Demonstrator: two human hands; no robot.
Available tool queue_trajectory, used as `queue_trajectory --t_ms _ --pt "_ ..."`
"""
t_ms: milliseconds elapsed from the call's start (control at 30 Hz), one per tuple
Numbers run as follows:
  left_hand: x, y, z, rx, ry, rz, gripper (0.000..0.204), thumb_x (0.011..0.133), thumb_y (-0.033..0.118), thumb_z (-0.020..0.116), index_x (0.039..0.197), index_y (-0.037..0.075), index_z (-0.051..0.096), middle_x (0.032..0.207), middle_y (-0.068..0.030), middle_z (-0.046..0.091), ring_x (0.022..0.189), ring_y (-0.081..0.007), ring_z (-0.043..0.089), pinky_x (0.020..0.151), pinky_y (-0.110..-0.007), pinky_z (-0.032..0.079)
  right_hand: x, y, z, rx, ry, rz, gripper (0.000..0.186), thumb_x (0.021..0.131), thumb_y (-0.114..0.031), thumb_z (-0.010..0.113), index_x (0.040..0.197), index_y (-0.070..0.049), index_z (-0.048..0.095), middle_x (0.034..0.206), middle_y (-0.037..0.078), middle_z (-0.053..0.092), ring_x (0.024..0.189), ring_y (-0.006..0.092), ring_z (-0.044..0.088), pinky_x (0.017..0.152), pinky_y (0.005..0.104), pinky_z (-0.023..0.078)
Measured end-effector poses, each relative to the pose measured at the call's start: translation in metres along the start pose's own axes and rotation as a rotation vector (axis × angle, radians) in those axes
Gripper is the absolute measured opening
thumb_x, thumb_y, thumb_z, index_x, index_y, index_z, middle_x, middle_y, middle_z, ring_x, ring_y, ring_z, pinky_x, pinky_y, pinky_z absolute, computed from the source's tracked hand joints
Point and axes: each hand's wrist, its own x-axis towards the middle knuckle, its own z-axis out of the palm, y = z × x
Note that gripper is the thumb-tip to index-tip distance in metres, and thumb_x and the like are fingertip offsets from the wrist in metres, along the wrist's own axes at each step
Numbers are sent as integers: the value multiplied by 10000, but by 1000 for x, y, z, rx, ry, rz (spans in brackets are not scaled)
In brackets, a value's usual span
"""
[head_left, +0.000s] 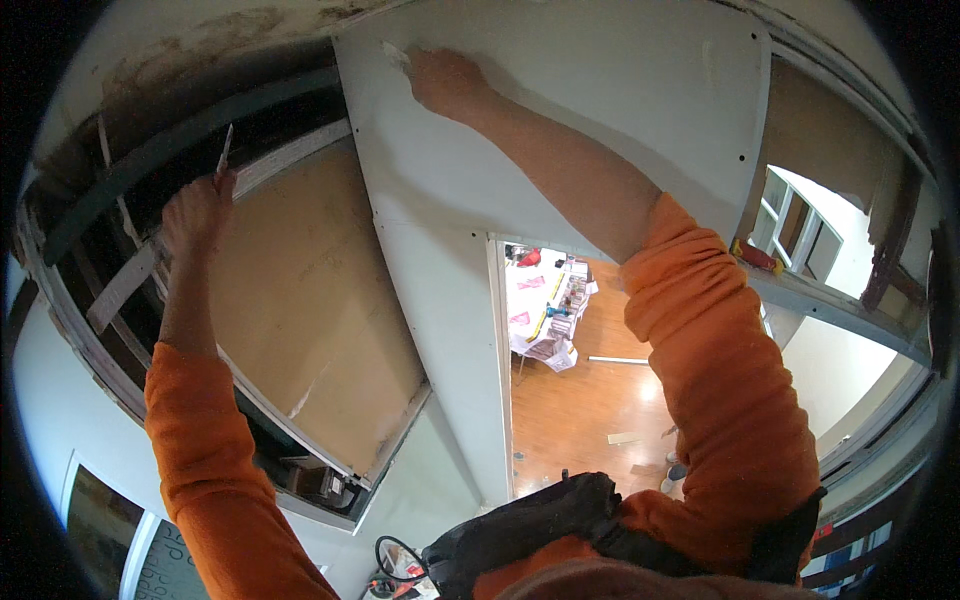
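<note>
At the upper left, my left hand (197, 217) is closed round a thin, pointed tool (225, 147) that looks like a scraper seen edge-on, its tip upward. Behind that hand are the dark open cavity and wooden battens (125, 288) of the wall frame. My right hand (447, 82) is closed at the top of a white wallboard panel (600, 90), near the panel's left edge. A small, pale, flat scraper blade (396, 56) sticks out from its fingers against the board; its handle is hidden. Dark screw heads dot the panel's edges.
Left of the panel is a recessed tan board (310, 270). A red and yellow tool (757, 256) lies on the ledge at right. Through the opening below, a cluttered table (545, 300) stands on a wooden floor (590, 430). A black strapped bag (530, 535) sits close to my body.
</note>
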Motion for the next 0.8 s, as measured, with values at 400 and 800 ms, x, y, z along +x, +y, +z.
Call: queue_trajectory --t_ms 400,800 --pt "3 -7 4 -15 -14 12 474 1012 477 460 1056 106 753 944 -186 734 925 -369 713 838 -498 546 -44 5 -62 170 291 -74 396 958 -404 632 1079 -28 652 862 144 693 720 308 669 689 450 545" --pt "7 -10 9 -50 54 47 478 995 474 493 1008 74 754 925 -207 728 891 -377 714 802 -500 550 3 32 -25 218 608 236 377 932 -331 652 1084 14 660 1084 241 659 946 430 670 813 514 553"
